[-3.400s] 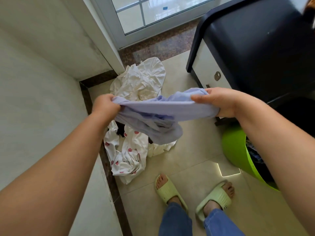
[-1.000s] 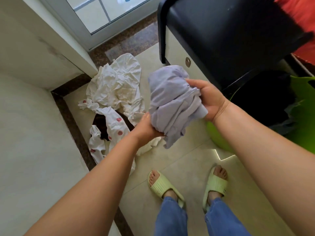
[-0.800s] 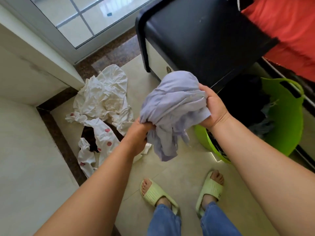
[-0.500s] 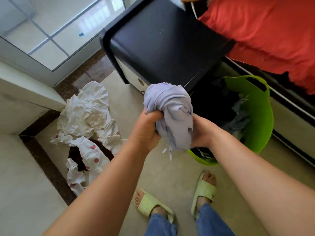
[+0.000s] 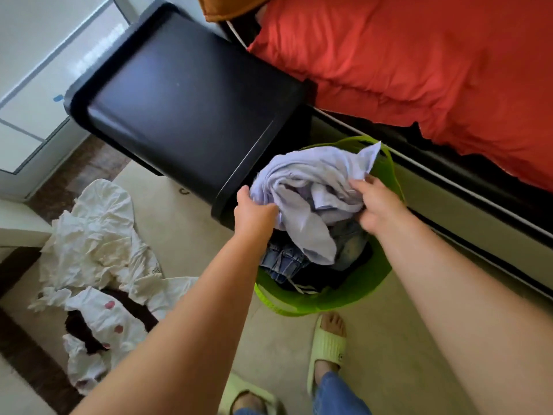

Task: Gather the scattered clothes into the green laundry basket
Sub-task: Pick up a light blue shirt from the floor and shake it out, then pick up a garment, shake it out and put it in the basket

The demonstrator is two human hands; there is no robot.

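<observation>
Lavender garment (image 5: 305, 187) bunched directly above the green laundry basket (image 5: 353, 292); left hand (image 5: 254, 209) grips its 9 o'clock edge, right hand (image 5: 374, 202) pinches its 3 o'clock edge; basket mouth lies toward 6 o'clock of both grips.

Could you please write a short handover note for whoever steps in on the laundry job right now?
Left hand: grip on the lavender garment at its left edge.
Right hand: grip on the same garment's right side.
The garment is bunched over the green laundry basket, not yet released; denim and dark clothes already lie inside.
Done: lavender piece carried to the basket.
Left: let it go, then collect the white clothes, the red-spotted white piece and the dark item beneath it from the floor.
</observation>
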